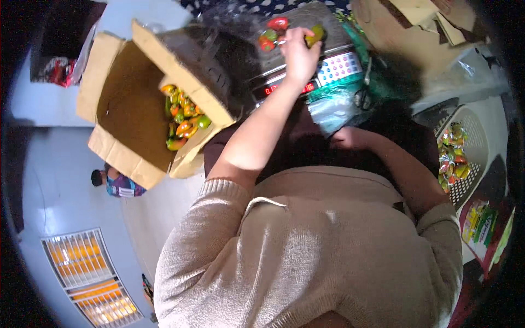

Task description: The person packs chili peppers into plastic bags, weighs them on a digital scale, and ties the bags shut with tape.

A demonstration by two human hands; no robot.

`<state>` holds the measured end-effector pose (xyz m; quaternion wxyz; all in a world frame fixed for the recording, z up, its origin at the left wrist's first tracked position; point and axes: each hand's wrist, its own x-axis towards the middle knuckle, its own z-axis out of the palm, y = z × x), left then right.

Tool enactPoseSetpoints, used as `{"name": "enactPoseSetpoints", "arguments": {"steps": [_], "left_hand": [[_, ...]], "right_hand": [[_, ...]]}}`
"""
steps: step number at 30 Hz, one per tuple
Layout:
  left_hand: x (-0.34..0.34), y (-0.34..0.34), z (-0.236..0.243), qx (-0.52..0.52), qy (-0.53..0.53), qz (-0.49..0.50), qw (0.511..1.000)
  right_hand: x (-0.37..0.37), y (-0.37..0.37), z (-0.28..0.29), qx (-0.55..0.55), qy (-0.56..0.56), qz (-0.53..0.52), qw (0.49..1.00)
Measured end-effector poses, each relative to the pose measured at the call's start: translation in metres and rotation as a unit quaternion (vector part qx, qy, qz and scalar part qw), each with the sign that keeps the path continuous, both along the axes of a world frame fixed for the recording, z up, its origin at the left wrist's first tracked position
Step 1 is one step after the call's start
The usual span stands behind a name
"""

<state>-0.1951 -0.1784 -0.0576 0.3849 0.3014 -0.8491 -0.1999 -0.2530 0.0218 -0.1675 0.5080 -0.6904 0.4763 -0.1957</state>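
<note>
My left hand (301, 53) reaches over the dark plate of a digital scale (334, 34), its fingers and thumb closed round a yellowish-green pepper (315, 36). Beside it on the plate lie a red pepper (278, 23) and a red-and-green pepper (267, 40). The scale's red display (273, 88) is lit, partly covered by my left wrist. Low in front of me, my right hand (351, 138) rests by clear plastic bags (332, 113); its fingers are mostly hidden in shadow. Left of the scale, a tipped cardboard box (124, 104) holds several orange and green peppers (186, 117).
Scissors (362, 98) lie right of the scale's keypad. A pale perforated basket (478, 139) at right holds plastic-wrapped peppers (454, 156). Cardboard pieces (418, 41) lie at the far right. Another person (121, 183) is beyond the box, near a barred window (93, 273).
</note>
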Motion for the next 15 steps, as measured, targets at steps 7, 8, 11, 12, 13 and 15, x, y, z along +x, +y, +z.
{"name": "enactPoseSetpoints", "arguments": {"steps": [7,8,11,12,13,15], "left_hand": [[0.000,-0.025,0.006,0.008,-0.179,0.050,0.983],[-0.003,-0.026,0.017,0.031,-0.080,0.027,0.996],[0.004,-0.018,0.064,0.075,0.192,-0.085,0.975],[0.011,-0.006,0.076,0.081,0.211,-0.090,0.970],[0.018,0.006,0.089,0.086,0.228,-0.095,0.965],[0.041,0.023,0.097,0.046,0.210,-0.121,0.969]], "right_hand": [[0.002,-0.012,-0.011,0.038,-0.014,0.063,0.997],[0.001,-0.013,-0.012,0.082,-0.010,0.083,0.993],[-0.007,-0.008,0.020,0.172,-0.040,0.057,0.983],[-0.006,-0.010,0.009,0.150,-0.041,0.069,0.985],[-0.008,-0.011,0.000,0.128,-0.040,0.079,0.988],[-0.007,-0.012,-0.005,0.109,-0.040,0.096,0.989]]}}
